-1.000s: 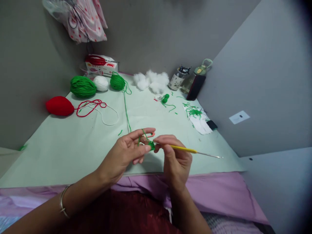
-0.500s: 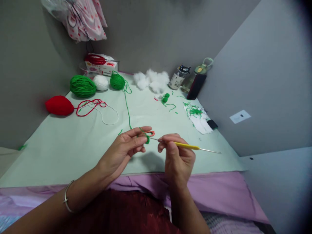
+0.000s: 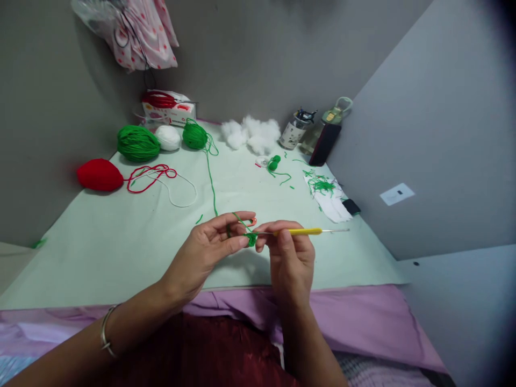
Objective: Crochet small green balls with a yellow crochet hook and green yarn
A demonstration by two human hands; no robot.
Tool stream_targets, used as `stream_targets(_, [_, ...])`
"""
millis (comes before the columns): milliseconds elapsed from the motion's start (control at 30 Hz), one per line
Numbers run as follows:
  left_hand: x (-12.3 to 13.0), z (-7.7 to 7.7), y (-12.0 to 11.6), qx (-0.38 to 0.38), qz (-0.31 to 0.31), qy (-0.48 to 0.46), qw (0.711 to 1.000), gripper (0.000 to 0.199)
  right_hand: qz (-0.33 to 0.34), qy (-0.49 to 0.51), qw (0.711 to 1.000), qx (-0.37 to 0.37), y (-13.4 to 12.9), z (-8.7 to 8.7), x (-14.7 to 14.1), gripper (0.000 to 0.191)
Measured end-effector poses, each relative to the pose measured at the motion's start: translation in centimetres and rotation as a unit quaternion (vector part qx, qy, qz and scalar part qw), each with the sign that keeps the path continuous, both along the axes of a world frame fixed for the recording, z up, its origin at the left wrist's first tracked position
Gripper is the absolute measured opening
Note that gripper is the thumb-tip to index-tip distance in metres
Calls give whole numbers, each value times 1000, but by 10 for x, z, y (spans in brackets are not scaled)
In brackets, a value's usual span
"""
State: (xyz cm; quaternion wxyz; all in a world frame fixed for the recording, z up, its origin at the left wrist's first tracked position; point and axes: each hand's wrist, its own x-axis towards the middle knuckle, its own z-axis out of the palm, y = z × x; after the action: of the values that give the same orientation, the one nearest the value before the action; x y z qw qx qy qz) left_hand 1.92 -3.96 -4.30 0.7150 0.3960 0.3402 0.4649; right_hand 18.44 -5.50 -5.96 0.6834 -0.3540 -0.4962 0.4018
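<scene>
Pinched in my left hand (image 3: 213,241) is a small green crochet piece (image 3: 251,239), with the working yarn running over the index finger. That yarn leads back to a green yarn ball (image 3: 195,134). An orange stitch marker (image 3: 252,221) shows beside the left fingertips; what it hooks onto is hidden. My right hand (image 3: 292,255) grips a crochet hook (image 3: 308,231) by its yellow handle, metal ends showing on both sides. The hook's left tip reaches the green piece, close to the left thumb.
At the left lie a red yarn ball (image 3: 100,175), a large green ball (image 3: 138,143) and a white ball (image 3: 168,138). White stuffing (image 3: 258,134), a pen cup (image 3: 293,131), a bottle (image 3: 332,114) and a phone (image 3: 325,145) stand behind. Green scraps (image 3: 322,185) lie on tissue at right.
My right hand has shifted slightly left, bringing the hook closer to level and nearer my left hand. The left thumb has lowered, and more of the green piece shows.
</scene>
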Motion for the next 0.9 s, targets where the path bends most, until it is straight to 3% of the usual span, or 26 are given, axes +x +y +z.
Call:
stream_targets(167, [-2, 1, 1, 17, -2, 28, 999, 29, -11, -45, 999, 12, -6, 3, 3, 20])
stream_targets(300, [-4, 2, 1, 57, 12, 64, 996, 30, -54, -175, 978, 99, -11, 7, 6, 22])
stream_targets(467, [0, 4, -1, 89, 63, 101, 989, 29, -83, -330, 918, 202, -11, 4, 6, 28])
stream_targets(533, [3, 4, -1, 68, 69, 70, 993, 34, -128, -406, 873, 237, -10, 0, 5, 31])
stream_targets(600, [5, 4, 0, 6, 35, 4, 999, 40, -165, -448, 835, 273, -9, -3, 3, 35])
stream_targets(633, [5, 5, 1, -33, 13, -31, 999, 42, -170, -440, 838, 275, -10, -4, 3, 35])
stream_targets(667, [5, 5, 2, -69, -9, -60, 996, 41, -166, -410, 858, 261, -10, -4, 2, 34])
stream_targets(733, [4, 6, 4, -111, -27, -93, 989, 37, -143, -302, 924, 187, -10, 0, 1, 29])
stream_targets(800, [3, 8, 4, -107, -20, -98, 989, 38, -109, -178, 971, 114, -9, 4, -1, 26])
stream_targets(900, [3, 8, 3, -64, -20, -81, 994, 43, -49, -96, 992, 70, -5, 6, -5, 21])
